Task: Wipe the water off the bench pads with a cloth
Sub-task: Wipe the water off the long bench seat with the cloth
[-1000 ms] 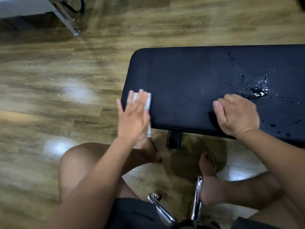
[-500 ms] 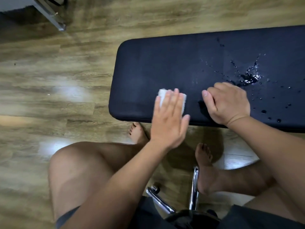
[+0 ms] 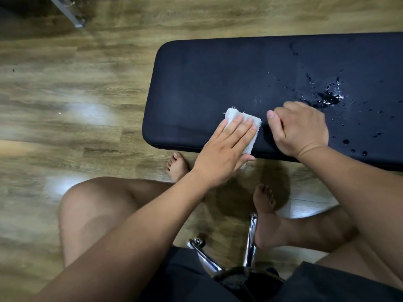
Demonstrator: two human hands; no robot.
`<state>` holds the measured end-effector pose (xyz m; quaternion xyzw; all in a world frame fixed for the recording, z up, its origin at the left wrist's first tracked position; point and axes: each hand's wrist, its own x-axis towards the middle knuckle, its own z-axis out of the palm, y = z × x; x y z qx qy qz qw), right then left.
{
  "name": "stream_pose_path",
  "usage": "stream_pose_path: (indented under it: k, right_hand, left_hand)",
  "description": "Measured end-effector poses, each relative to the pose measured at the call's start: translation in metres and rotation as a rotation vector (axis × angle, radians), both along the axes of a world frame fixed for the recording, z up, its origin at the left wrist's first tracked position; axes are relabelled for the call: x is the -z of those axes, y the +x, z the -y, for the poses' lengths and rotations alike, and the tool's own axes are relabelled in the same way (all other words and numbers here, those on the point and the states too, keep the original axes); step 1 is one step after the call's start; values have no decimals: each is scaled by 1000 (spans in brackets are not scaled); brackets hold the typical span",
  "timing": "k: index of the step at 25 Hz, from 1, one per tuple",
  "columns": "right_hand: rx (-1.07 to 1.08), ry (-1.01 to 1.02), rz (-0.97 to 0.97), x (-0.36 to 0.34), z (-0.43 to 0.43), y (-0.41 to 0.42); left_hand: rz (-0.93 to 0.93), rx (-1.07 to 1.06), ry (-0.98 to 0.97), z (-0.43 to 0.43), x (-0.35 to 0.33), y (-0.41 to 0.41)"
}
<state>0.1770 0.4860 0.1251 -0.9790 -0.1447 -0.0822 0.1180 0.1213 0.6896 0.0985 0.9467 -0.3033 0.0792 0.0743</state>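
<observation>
1. On the near edge of the desk pad (image 3: 218, 79), toward its left end, your left hand (image 3: 226, 153) lies flat on the cloth (image 3: 233, 114). Its fingers are straight and close together, pressing down without gripping.
2. The cloth is white and folded, with a frayed far edge. Its near end hangs over the front edge of the desk pad beneath your palm.
3. Your right hand (image 3: 303, 129) rests on the desk pad just right of the cloth, with a narrow dark strip between them. Its fingers are curled under into a fist, the thumb lies along the side, and it holds nothing.
4. The water (image 3: 327, 98) sits as a glistening puddle just beyond your right knuckles. Drops (image 3: 345, 141) scatter from it to the right and toward the near edge.
5. The cloth lies apart from the puddle, with your right hand between them.
6. Below the desk pad, your left foot (image 3: 177, 166) stands on the wood floor (image 3: 65, 94) near your left wrist. Your right foot (image 3: 265, 200) stands beside a chrome chair leg (image 3: 251, 236).
7. A metal leg (image 3: 73, 14) stands on the floor at the far left.
</observation>
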Motion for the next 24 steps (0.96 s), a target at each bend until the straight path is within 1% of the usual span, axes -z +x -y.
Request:
stream_pose_path:
  k: [3, 6, 9, 12, 15, 18, 20, 24]
  right_hand:
    - [1, -11, -4, -3, 0, 1]
    - [-4, -21, -3, -2, 1, 0]
    - [-1, -25, -1, -2, 1, 1]
    - [-3, -13, -1, -3, 1, 1]
    - [0, 23, 9, -3, 2, 1]
    - [-5, 16, 23, 0, 1, 1]
    - [-10, 20, 29, 1, 2, 1]
    - [-2, 34, 40, 1, 2, 1]
  left_hand:
    - [47, 46, 36, -15, -2, 4]
    - [77, 49, 81, -59, -5, 0]
    - [52, -59, 81, -123, -11, -7]
    - [-40, -207, 46, -152, -16, -12]
    - [-88, -300, 36, -156, -20, -18]
    - [-125, -421, 11, -150, -21, -22]
    - [-111, -421, 9, -132, -19, -19]
    - [-121, -343, -8, -72, -18, 2]
